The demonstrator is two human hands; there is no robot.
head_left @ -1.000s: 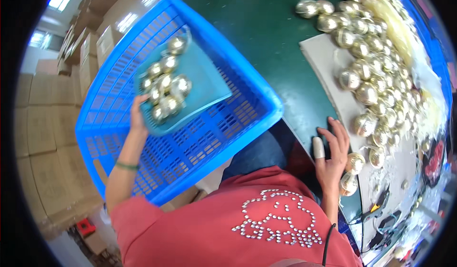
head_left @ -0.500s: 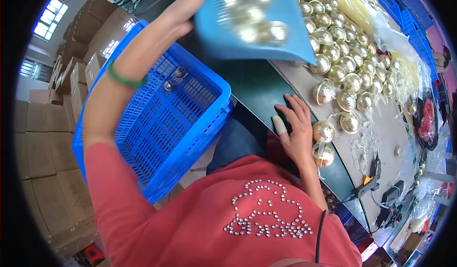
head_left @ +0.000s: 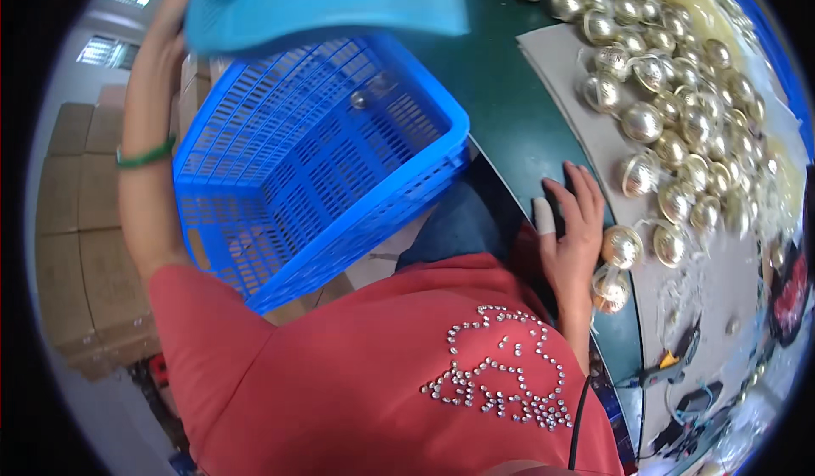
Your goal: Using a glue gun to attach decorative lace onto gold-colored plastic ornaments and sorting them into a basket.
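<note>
My left hand (head_left: 173, 22) grips the left side of a light-blue plastic scoop-like pan (head_left: 327, 5), raised above the far end of a blue slatted crate (head_left: 323, 213). The pan is blurred and its inside is hidden; most of the fingers are out of view. Within the crate lies a small silvery ball (head_left: 359, 100) with something clear beside it. Resting palm down on the green table edge (head_left: 526, 128), my right hand (head_left: 577, 226) has its fingers apart and holds nothing. A pale cover wraps its thumb. Two gold balls (head_left: 622, 247) sit just beside it.
Many gold ball ornaments (head_left: 671, 149) are heaped on grey card at the right, with yellowish plastic bags (head_left: 709, 5) behind them. A black glue gun (head_left: 671, 361) and cables lie nearer on that table. Stacked cartons (head_left: 72, 281) stand at the left.
The pan, which held gold balls, has swung left with my left hand from the table side to over the crate. The view has shifted; my right hand stays on the table edge.
</note>
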